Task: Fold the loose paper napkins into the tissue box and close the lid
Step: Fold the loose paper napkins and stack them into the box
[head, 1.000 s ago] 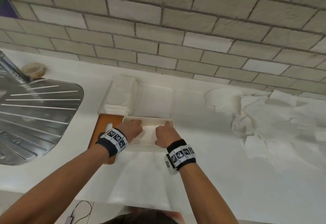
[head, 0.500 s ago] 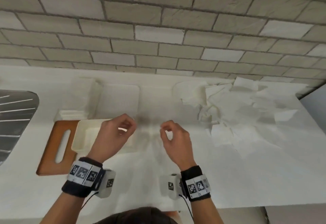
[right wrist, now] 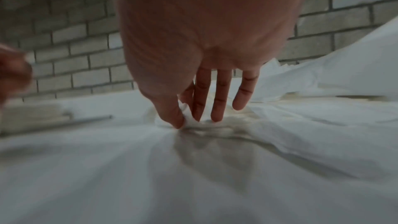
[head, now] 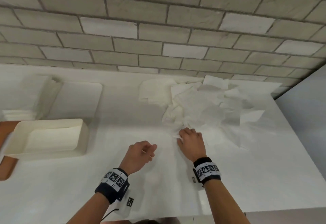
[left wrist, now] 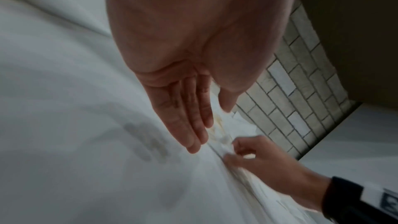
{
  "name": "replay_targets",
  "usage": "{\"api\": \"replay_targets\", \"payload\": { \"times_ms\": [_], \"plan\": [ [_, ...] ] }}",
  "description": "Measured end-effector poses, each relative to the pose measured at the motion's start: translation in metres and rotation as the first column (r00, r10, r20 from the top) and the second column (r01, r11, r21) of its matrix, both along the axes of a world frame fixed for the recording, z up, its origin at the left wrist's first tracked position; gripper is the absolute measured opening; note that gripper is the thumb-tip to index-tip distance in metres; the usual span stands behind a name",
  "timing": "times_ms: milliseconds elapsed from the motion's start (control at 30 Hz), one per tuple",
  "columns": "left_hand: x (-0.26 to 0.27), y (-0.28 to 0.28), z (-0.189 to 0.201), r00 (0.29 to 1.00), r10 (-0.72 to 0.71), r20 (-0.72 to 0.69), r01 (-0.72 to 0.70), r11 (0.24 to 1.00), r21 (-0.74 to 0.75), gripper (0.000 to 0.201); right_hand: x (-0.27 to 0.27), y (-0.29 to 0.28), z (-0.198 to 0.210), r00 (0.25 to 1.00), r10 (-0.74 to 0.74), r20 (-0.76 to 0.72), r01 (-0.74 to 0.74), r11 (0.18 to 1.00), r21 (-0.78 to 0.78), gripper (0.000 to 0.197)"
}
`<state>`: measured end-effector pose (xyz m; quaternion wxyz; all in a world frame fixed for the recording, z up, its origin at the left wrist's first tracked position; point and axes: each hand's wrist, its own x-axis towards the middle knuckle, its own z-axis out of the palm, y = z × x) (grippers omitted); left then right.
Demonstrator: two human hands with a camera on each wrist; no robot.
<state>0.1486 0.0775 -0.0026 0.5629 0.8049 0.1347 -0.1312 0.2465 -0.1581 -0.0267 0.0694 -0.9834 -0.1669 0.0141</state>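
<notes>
The cream tissue box (head: 82, 135) stands open at the left with folded napkins (head: 51, 140) lying flat inside. It sits on a wooden lid (head: 7, 167). A heap of loose white napkins (head: 211, 103) lies at the back right. My right hand (head: 180, 137) is at the heap's near edge; in the right wrist view its thumb and forefinger (right wrist: 189, 118) pinch a crumpled napkin (right wrist: 163, 122). My left hand (head: 151, 151) hovers over the counter left of it, fingers relaxed (left wrist: 200, 135) and holding nothing.
A stack of folded napkins (head: 17, 116) and a white rounded tray (head: 79, 98) lie behind the box. The brick wall (head: 158, 29) runs along the back. The counter's right edge (head: 289, 135) is past the heap, its front edge (head: 194, 215) near my forearms.
Both hands left the tissue box and moved right across the counter. The right hand reached the loose heap and pinched a napkin; the view panned right, sink out of sight.
</notes>
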Motion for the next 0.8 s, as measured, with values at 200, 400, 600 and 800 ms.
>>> {"api": "replay_targets", "payload": {
  "times_ms": [200,400,600,800],
  "plan": [
    [0.023,-0.028,-0.024,0.949,0.258,-0.183,-0.290,0.940,-0.181,0.062,-0.051,0.050,0.012,0.945,0.266,-0.191,-0.183,0.913,0.365,0.028],
    [0.021,0.000,-0.048,0.968,0.228,-0.101,-0.212,0.966,0.145,0.024,0.037,-0.002,0.027,0.991,-0.079,-0.104,0.123,0.834,0.537,0.017],
    [-0.003,0.026,-0.066,0.936,0.330,-0.123,-0.337,0.941,-0.037,0.014,0.161,-0.063,0.033,0.898,-0.374,-0.230,0.411,0.901,0.141,0.090],
    [-0.009,0.021,-0.063,0.941,0.337,-0.017,-0.338,0.941,-0.030,0.012,0.168,-0.046,0.004,0.910,-0.349,-0.224,0.368,0.929,0.046,0.098]
  ]
}}
